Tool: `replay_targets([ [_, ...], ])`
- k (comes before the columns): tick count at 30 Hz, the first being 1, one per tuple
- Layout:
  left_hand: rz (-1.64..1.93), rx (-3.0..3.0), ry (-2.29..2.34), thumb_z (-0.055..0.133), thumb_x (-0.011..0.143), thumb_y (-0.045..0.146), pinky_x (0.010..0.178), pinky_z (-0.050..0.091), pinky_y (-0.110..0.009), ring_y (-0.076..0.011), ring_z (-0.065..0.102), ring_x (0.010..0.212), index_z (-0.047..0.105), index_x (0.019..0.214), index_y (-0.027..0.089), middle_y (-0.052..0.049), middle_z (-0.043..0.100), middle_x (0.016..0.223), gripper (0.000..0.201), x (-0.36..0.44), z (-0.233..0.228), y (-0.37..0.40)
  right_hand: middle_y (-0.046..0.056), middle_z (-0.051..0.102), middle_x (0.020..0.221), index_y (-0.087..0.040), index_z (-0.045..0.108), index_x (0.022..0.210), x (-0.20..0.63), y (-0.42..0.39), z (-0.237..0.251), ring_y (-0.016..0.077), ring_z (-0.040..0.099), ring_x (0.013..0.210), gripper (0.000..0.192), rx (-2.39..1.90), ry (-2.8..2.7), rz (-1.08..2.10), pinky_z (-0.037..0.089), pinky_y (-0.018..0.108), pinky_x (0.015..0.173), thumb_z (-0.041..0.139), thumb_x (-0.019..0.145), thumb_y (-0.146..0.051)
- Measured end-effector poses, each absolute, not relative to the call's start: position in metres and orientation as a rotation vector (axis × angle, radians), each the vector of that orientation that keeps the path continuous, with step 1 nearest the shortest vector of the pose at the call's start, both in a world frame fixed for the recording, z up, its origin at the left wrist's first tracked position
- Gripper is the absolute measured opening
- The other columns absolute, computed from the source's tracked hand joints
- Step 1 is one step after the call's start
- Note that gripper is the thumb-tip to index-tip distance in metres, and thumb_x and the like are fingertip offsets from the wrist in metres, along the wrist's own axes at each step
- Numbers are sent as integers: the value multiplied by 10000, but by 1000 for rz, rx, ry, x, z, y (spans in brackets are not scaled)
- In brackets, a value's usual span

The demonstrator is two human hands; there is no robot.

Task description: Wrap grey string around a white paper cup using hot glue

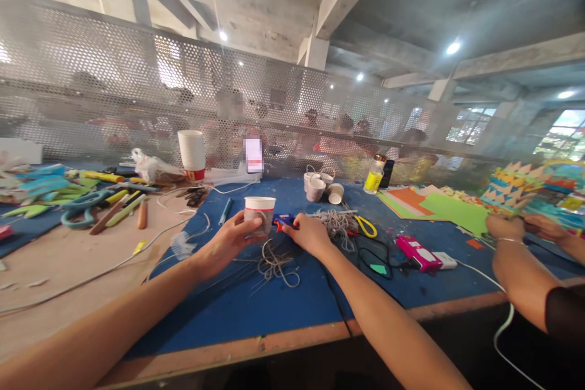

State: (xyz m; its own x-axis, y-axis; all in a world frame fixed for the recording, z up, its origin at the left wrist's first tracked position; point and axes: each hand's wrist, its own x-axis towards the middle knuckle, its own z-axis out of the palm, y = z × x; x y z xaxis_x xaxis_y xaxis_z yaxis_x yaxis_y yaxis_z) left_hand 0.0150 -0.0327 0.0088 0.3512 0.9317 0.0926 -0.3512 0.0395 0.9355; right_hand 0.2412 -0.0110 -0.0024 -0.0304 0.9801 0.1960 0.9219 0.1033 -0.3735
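My left hand (231,241) grips a paper cup (259,212) partly wrapped in grey twine, held upright on the blue table mat (292,298). My right hand (311,234) holds a blue glue gun (284,222) whose orange nozzle points at the cup's side. Loose grey twine (276,265) trails on the mat below the cup, and a bigger tangle of twine (338,222) lies just right of my right hand.
Yellow-handled scissors (365,226), a pink box (418,253), twine-wrapped cups (320,186), a stack of white cups (192,153) and a yellow bottle (373,178) lie around. Tools and pencils (114,204) sit left. Another person's hands (521,228) work coloured paper (439,204) at right. A mesh screen (274,103) backs the table.
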Motion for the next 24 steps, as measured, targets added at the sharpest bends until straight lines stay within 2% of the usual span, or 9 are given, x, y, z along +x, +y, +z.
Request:
replay_targets([
  [3,1118,1141,668,834,787,359,946,549,-374,-271,702,1101,715,1175,190,-114,743,1241,440,17,11,-36,105,781,939,-229,724,954,240,-9,-3,285,729,934,414,-1881,-1986,234,429,315,721,643,894,-630],
  [11,1100,1193,638,844,768,366,976,536,-427,-312,687,1147,699,1145,198,-127,730,1251,437,18,16,-43,120,786,906,-214,736,843,232,-4,-5,293,733,919,324,-1919,-1892,208,417,314,707,643,888,-521],
  [14,1087,1205,616,839,780,351,976,532,-410,-302,679,1154,701,1167,203,-125,722,1273,437,18,17,-44,118,777,898,-196,713,894,233,-4,-3,287,727,896,341,-1850,-1803,247,418,313,710,613,911,-522],
  [19,1062,1208,578,840,788,330,989,528,-410,-306,669,1177,696,1237,205,-126,708,1308,488,17,16,-45,94,757,909,-165,653,1089,235,-1,1,233,713,828,386,-1559,-1580,401,466,298,740,553,956,-514],
  [21,1063,1194,576,836,796,326,976,539,-400,-294,674,1163,703,1236,206,-121,711,1304,475,17,15,-44,81,743,892,-173,636,1086,236,0,1,226,703,800,384,-1462,-1532,451,489,303,745,533,960,-520],
  [24,1092,1157,585,817,822,314,946,561,-366,-257,691,1110,707,1237,209,-102,727,1268,442,15,14,-40,101,733,970,-189,595,1055,236,-1,1,247,707,881,368,-1301,-1468,388,525,339,807,543,949,-537],
])
